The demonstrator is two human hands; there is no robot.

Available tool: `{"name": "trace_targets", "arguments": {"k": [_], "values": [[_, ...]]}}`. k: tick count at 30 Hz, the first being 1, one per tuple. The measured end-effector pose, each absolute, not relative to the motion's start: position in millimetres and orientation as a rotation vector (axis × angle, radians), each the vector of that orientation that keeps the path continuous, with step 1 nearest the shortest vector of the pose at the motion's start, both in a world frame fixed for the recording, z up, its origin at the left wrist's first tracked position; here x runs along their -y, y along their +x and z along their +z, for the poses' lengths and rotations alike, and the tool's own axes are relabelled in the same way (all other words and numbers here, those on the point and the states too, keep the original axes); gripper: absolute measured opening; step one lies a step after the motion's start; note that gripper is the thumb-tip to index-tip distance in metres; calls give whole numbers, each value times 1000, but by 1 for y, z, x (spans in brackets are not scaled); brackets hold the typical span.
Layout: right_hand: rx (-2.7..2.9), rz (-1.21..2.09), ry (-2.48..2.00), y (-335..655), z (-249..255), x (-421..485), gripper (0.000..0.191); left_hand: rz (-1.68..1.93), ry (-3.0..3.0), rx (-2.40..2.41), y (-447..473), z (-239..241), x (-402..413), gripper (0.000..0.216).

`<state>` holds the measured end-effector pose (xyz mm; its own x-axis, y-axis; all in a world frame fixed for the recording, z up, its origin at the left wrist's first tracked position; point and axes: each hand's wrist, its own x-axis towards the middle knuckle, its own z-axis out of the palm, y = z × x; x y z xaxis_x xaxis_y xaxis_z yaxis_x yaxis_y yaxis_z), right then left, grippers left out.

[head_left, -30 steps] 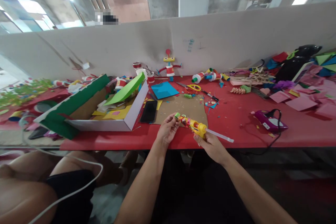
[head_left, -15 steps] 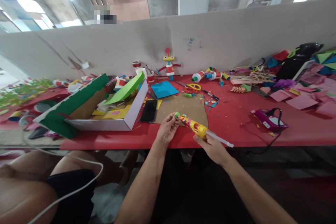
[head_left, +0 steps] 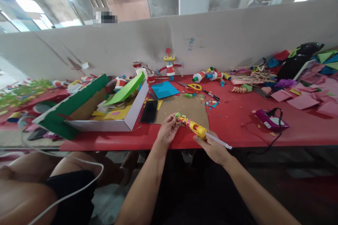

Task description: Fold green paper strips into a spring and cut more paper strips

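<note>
My left hand (head_left: pixel 167 130) pinches a small colourful paper piece (head_left: pixel 181 118) just above the front edge of the red table (head_left: pixel 232 119). My right hand (head_left: pixel 211 146) grips a yellow glue gun (head_left: pixel 196 129) whose nozzle touches that piece; a white glue stick (head_left: pixel 219 141) juts out of its back toward the right. Both hands hover over a brown cardboard sheet (head_left: pixel 185 107).
An open white box (head_left: pixel 132 116) with paper scraps and a green flap sits at left, a black phone (head_left: pixel 149 111) beside it. Yellow scissors (head_left: pixel 194 87), blue paper (head_left: pixel 165 90), a paper robot figure (head_left: pixel 170 65) and a purple glue gun (head_left: pixel 269 120) lie around. A bare knee (head_left: pixel 23 182) is at lower left.
The glue gun and my right hand have shifted slightly left and down toward the paper piece. My left hand has barely moved.
</note>
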<state>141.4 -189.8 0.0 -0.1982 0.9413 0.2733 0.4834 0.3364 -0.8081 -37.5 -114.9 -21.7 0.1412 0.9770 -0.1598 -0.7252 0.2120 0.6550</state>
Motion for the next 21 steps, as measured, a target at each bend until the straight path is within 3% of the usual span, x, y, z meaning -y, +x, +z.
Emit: {"name": "trace_targets", "arguments": {"k": [11,18,21], "values": [[1809,667,-1335,156,4,187,28,1323,485,-624,-37,-22,115,15],[1810,8,-2013,232,2,135,36,1333,493,-583,-39,-23,115,13],[1816,-131,-2237,259,-8,117,37,1327,539,-611,-38,-24,116,14]]}}
